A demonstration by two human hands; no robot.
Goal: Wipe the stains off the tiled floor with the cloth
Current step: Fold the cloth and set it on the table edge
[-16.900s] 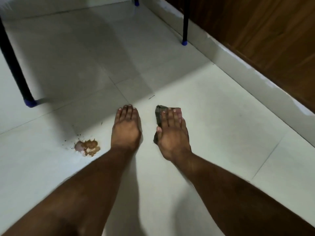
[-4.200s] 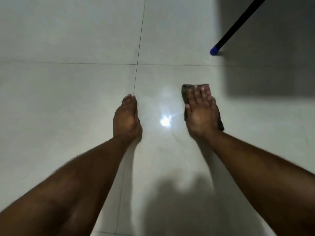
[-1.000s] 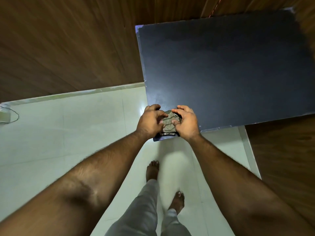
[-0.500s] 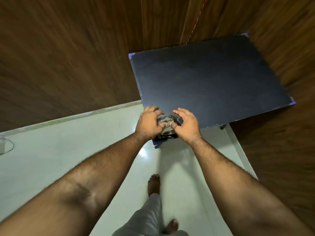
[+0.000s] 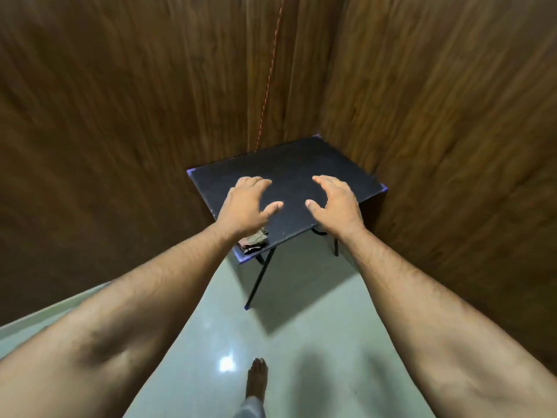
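While both of your arms reach out over the small black table [image 5: 301, 170], your left hand [image 5: 245, 208] and right hand [image 5: 336, 203] hang above its top with fingers spread and curled, holding nothing. The cloth [image 5: 254, 242] lies bunched on the table's near left corner, just under your left wrist and partly hidden by it, right at the edge.

Judging by the cloth set down and no mark showing on the pale tiled floor [image 5: 301, 327], you appear to be at the close of the job, the wiping itself seemingly done. If any stain is left outside this view, your next move calls for taking the cloth back off that corner and getting down to the tiles; otherwise, simply draw your hands away.

Around you, the table stands pushed into a corner of dark wood-panelled walls [image 5: 105, 116], and a thin red cord [image 5: 269, 73] drops down the panelling to its far edge. Thin black legs [image 5: 259, 279] with a blue foot angle down under the near edge, and these would hamper any wiping beneath. Your bare foot [image 5: 256, 378] stands on the glossy tiles beside a bright glint of reflected light.
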